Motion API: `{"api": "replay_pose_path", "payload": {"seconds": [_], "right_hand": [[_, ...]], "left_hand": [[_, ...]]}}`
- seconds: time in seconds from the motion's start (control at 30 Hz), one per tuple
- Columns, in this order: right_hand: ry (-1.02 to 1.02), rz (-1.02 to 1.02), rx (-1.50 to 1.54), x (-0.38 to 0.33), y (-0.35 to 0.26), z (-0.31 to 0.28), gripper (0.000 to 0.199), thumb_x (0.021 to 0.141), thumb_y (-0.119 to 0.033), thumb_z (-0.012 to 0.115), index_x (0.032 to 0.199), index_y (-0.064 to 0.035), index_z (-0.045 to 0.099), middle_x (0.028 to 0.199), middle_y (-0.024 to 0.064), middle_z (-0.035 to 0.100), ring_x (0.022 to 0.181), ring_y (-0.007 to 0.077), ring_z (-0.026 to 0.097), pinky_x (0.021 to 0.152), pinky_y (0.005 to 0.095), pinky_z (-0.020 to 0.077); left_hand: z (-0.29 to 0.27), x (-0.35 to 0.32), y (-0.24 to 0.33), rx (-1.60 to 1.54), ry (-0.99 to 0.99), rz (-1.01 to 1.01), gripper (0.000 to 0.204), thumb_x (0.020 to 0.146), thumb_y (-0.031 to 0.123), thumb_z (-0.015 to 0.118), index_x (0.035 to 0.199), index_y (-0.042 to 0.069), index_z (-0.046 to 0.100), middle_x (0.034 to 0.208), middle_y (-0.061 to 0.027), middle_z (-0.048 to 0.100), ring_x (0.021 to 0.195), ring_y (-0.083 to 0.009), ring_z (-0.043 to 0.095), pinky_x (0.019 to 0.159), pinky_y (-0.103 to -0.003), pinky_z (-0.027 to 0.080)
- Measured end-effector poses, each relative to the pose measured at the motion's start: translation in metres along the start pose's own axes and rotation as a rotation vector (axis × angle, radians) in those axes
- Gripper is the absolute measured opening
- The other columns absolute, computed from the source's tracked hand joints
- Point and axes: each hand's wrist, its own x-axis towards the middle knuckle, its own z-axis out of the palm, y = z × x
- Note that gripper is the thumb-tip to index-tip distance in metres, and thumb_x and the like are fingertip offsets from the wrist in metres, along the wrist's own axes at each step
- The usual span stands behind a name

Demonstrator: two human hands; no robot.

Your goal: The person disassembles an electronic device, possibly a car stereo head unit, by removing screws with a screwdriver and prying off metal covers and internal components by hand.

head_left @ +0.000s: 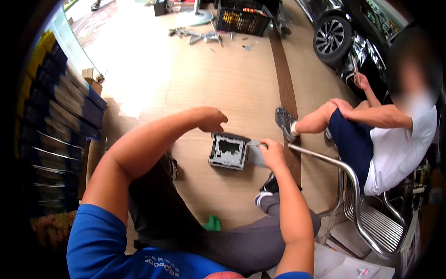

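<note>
The right hand point(272, 153) has its fingers pinched narrow around a thin grey tool or strip point(254, 143), its tip at the right edge of the unit point(228, 151). The left hand point(210, 119) hovers just above and left of the unit, fingers curled loosely inward and holding nothing that can be seen; it seems not to touch the casing.

The unit lies on the cardboard-covered floor point(218, 79), between the person's knees, with a flat grey panel point(256, 157) just beside it on the right under the hand. Judging by this, the work looks partly done: one panel seems to be off already, while the frame itself is whole and the prying is in hand.

The unit is a squarish grey-white plastic housing, open-faced, with a dark recess in the middle and ribbed edges.

Further out, loose metal parts point(197, 35) and a black crate point(244, 19) lie well apart near the top, and another person sits on a steel chair point(367, 218) at right.
</note>
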Motion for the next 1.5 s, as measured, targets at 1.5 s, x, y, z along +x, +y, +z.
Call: {"api": "replay_pose_path", "payload": {"seconds": [1.5], "right_hand": [[-0.339, 0.144, -0.332, -0.014, 0.043, 0.077, 0.02, 0.088, -0.02, 0.06, 0.089, -0.0029, 0.069, 0.091, 0.0239, 0.068, 0.09, 0.0408, 0.065, 0.081, 0.0467, 0.0531]], "left_hand": [[-0.006, -0.003, 0.008, 0.061, 0.017, -0.093, 0.047, 0.09, 0.028, 0.062, 0.128, 0.001, 0.055, 0.12, -0.0197, 0.061, 0.114, -0.034, 0.057, 0.098, -0.04, 0.045]]}}
